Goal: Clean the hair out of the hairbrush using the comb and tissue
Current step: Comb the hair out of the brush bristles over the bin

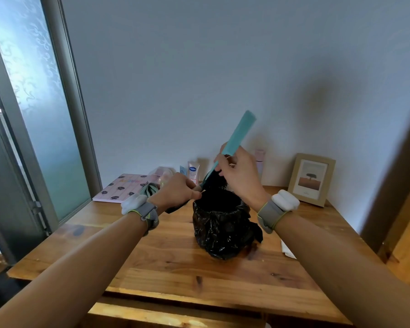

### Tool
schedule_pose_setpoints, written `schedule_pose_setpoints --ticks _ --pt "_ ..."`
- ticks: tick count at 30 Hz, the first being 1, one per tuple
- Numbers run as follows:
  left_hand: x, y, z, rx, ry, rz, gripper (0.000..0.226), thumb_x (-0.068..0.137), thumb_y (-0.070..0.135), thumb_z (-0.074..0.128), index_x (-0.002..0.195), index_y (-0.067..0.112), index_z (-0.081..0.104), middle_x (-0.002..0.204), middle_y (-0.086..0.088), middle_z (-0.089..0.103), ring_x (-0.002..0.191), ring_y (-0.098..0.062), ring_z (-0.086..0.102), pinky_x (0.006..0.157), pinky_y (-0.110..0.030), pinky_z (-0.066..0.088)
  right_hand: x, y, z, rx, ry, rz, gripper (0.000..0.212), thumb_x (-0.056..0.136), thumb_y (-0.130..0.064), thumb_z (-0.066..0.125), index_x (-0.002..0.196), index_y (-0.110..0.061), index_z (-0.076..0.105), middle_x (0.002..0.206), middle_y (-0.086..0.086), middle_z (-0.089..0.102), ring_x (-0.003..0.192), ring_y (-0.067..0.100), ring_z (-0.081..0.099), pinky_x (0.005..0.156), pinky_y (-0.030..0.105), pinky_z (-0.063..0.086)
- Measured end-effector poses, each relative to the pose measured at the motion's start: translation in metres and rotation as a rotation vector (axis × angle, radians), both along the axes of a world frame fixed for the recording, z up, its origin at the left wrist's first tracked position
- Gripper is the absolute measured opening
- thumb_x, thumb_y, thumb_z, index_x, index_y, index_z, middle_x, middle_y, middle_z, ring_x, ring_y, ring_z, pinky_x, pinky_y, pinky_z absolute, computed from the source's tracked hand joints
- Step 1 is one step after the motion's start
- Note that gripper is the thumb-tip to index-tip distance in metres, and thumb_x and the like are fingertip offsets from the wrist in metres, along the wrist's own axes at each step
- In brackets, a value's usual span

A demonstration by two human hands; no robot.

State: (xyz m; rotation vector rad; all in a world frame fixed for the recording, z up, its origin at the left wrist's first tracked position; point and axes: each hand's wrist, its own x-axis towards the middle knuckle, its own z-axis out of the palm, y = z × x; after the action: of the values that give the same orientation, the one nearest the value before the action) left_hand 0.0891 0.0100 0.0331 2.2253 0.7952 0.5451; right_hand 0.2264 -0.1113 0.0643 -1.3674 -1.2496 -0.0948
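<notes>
Hairbrush (214, 179) held over black-lined bin (220, 223) near worktop (175, 261) back edge | right hand (240, 172) grip closed round teal comb (239, 132) | left hand (175, 191) grip pinching, likely the brush handle | best raked downward, so the hair falls into bin

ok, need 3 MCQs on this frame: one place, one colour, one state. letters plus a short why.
1. Where is the bin lined with a black bag?
A. on the floor
B. on the wooden table
C. on a chair

2. What colour is the comb?
A. teal
B. red
C. white

3. What is the right hand doing?
A. resting flat on the table
B. lying open and empty
C. gripping the comb above the bin

Answers: B, the bin stands on the tabletop; A, the raised comb is teal; C, its fingers are closed on the comb over the bin's mouth.
</notes>
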Motion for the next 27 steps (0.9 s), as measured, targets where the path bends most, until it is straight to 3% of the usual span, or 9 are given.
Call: schedule_pose_setpoints --ticks 1,3,6,10,16,22,27 --pt "0.000 0.001 -0.001 0.004 -0.006 -0.001 0.039 0.076 0.010 0.074 0.041 0.019 0.058 0.055 -0.005 0.043 0.055 -0.018 0.041 0.061 -0.029 0.034 -0.002 0.002 -0.002 -0.050 -0.039 0.007 0.006 0.093 -0.020 0.057 0.097 -0.024 0.060 0.089 0.004 0.070 0.076 0.021 0.071 0.073 0.047 0.060" --pt "-0.001 0.003 -0.003 0.013 0.009 -0.003 0.036 0.076 0.010 0.074 0.044 0.012 0.057 0.056 -0.006 0.041 0.055 -0.017 0.038 0.060 -0.028 0.032 -0.004 0.005 -0.007 -0.105 -0.076 0.011 0.009 0.094 -0.020 0.056 0.101 -0.019 0.061 0.095 0.003 0.071 0.080 0.022 0.072 0.075 0.047 0.060" --pt "-0.004 0.004 -0.008 0.018 0.028 0.023 0.022 0.074 0.013 0.077 0.073 -0.008 0.070 0.062 -0.009 0.048 0.058 -0.017 0.041 0.057 -0.026 0.032 -0.004 0.005 -0.010 -0.122 -0.116 -0.004 0.009 0.091 -0.020 0.055 0.097 -0.016 0.061 0.088 0.006 0.071 0.077 0.024 0.072 0.075 0.049 0.059" --pt "-0.004 0.005 -0.009 0.046 -0.012 0.043 0.020 0.071 0.016 0.081 0.086 0.002 0.077 0.070 -0.006 0.062 0.061 -0.014 0.052 0.059 -0.024 0.038 -0.001 0.003 -0.010 -0.129 -0.100 -0.030 0.009 0.088 -0.021 0.052 0.091 -0.015 0.057 0.078 0.008 0.068 0.071 0.026 0.069 0.071 0.049 0.058" --pt "-0.005 0.002 -0.003 0.045 -0.061 -0.005 0.050 0.071 0.010 0.082 0.116 0.017 0.061 0.071 -0.009 0.066 0.051 -0.014 0.055 0.057 -0.024 0.043 0.000 0.007 -0.004 0.024 0.020 -0.067 0.008 0.091 -0.018 0.054 0.097 -0.013 0.058 0.077 0.013 0.066 0.068 0.031 0.067 0.065 0.052 0.058" --pt "-0.005 -0.001 -0.001 0.067 -0.085 -0.034 0.053 0.075 0.008 0.080 0.124 0.013 0.059 0.071 -0.017 0.066 0.051 -0.018 0.053 0.049 -0.016 0.041 -0.004 0.016 0.001 0.092 0.073 -0.098 0.010 0.094 -0.016 0.054 0.101 -0.011 0.058 0.085 0.008 0.069 0.074 0.028 0.071 0.069 0.051 0.060" --pt "-0.006 0.000 -0.001 0.085 -0.113 -0.038 0.058 0.076 0.007 0.080 0.129 0.013 0.058 0.063 -0.009 0.062 0.047 -0.016 0.051 0.048 -0.017 0.041 0.001 0.017 0.008 0.098 0.031 -0.164 0.008 0.093 -0.016 0.046 0.087 -0.012 0.048 0.061 -0.004 0.053 0.061 0.028 0.057 0.061 0.052 0.051"
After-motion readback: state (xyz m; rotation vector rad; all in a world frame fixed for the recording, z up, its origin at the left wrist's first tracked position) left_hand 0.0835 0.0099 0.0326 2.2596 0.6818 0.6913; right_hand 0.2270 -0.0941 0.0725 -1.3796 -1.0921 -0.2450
